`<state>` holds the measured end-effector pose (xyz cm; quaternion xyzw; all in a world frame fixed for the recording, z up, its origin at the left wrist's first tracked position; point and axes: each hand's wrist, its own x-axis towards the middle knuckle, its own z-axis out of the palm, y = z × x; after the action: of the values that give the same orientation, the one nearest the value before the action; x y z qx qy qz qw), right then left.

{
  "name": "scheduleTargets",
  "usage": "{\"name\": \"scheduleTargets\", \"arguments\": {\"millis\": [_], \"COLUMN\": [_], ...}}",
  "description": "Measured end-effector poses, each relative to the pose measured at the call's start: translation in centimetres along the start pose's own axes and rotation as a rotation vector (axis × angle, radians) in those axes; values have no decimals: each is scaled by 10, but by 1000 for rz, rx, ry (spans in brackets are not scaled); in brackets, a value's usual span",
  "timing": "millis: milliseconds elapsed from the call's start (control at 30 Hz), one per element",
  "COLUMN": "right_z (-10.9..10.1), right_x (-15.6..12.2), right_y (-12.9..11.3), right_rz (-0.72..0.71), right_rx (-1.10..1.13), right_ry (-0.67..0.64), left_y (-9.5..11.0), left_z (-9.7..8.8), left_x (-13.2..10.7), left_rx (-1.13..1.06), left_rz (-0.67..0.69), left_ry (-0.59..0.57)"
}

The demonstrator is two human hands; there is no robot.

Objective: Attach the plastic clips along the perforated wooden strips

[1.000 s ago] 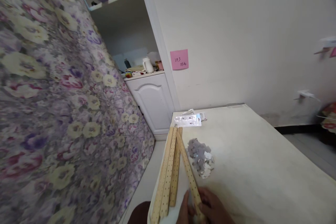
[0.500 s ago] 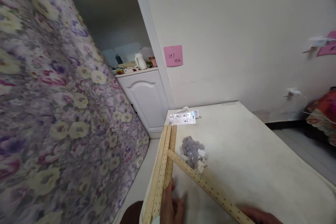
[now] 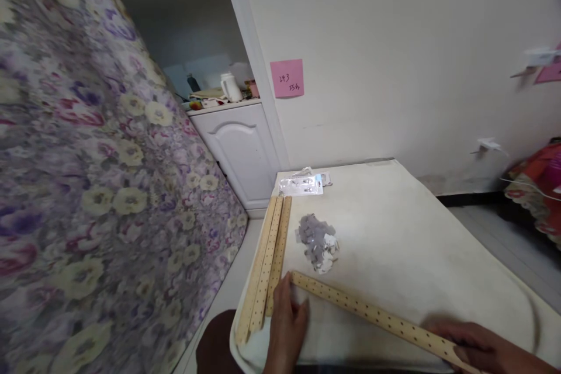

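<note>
A long wooden strip with rows of small holes (image 3: 372, 312) slants across the front of the table. My right hand (image 3: 480, 345) is closed around its right end. At the strip's other end is my left hand (image 3: 287, 318), its fingers stretched forward and thumb apart; the fingertips are at or very near the wood, and contact cannot be told. Several similar perforated wooden strips (image 3: 265, 266) lie side by side along the table's left edge, just left of my left hand. Beyond the slanted strip lies a pile of small grey and white pieces (image 3: 316, 239).
Clear plastic packages (image 3: 302, 185) lie at the far end of the pale-covered table (image 3: 403, 245). A floral curtain (image 3: 131, 198) hangs to the left. Behind stand a white cabinet (image 3: 241, 149) and a wall with a pink note (image 3: 287, 78).
My right hand has moved right with the held strip, whose far end has come off the strips on the left. My left hand has moved forward to that end. The view has shifted slightly.
</note>
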<state>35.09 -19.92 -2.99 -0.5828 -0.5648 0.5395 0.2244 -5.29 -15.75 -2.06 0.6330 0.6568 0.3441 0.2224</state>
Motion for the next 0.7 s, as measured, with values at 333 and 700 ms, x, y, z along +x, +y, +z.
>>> {"name": "scheduleTargets", "arguments": {"millis": [333,700], "right_z": [-13,-41], "right_x": [17,28], "right_y": [-14,11], "right_rz": [-252,-350], "right_rx": [-408,-570], "right_ry": [196,150], "left_y": [-2,8], "left_z": [10,14], "left_x": [14,-3], "left_rx": [48,-30], "left_rz": [-7,26], "left_ry": [10,14]}}
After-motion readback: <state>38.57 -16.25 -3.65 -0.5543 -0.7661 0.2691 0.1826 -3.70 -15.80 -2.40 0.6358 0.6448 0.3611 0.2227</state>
